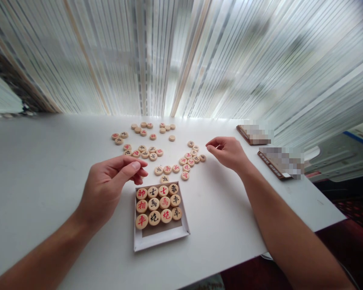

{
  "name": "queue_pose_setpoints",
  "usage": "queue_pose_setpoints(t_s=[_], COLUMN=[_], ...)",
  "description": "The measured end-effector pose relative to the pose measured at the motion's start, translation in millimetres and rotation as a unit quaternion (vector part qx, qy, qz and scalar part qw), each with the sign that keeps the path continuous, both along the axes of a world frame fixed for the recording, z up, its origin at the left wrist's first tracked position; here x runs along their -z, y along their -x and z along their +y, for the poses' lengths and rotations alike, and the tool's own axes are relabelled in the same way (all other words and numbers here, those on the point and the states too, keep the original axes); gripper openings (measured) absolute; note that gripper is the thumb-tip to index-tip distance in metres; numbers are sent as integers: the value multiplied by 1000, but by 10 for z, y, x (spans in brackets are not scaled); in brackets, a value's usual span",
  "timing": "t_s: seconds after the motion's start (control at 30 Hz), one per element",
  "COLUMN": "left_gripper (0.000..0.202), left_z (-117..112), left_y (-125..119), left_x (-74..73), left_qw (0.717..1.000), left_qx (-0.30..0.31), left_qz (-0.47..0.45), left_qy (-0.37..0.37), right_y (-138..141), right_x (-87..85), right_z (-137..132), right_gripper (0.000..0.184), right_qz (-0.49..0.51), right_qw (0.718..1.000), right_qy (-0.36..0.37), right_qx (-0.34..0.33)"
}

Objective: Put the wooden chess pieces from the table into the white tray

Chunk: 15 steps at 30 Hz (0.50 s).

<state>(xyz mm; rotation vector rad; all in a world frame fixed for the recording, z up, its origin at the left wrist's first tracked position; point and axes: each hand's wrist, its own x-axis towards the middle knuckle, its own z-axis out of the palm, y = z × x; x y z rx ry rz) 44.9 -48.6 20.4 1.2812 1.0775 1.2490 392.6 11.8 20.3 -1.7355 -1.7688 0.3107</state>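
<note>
My left hand hovers at the left, over the near edge of the loose pieces, its thumb resting against curled fingers. No piece shows in it. Just below its fingertips stands a shallow white box holding rows of round wooden Chinese chess pieces, red and black characters facing up. The row of space at the box's near side shows its brown bottom. My right hand is above the table, right of a cluster of loose chess pieces. Its thumb and fingers are closed together, with nothing visible between them.
More chess pieces lie scattered across the white table, some face down near the far side. Two brown-edged flat items, partly blurred out, lie at the right. A striped curtain hangs behind the table.
</note>
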Motion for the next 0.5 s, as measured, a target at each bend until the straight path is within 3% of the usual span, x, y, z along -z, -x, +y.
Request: queue_pose_setpoints(t_s=[0.2, 0.5], left_gripper=[11, 11], left_z=[-8, -26], left_y=[-1, -3], left_x=[-19, -19], left_qw=[1000, 1000], left_qx=[3, 7], left_qz=[-1, 2], left_qy=[4, 14], right_y=[12, 95], right_x=[-40, 75], right_z=[-74, -25], right_gripper=[21, 22], right_qz=[-40, -39], right_qw=[993, 998], right_qy=[76, 1], right_qx=[-83, -58])
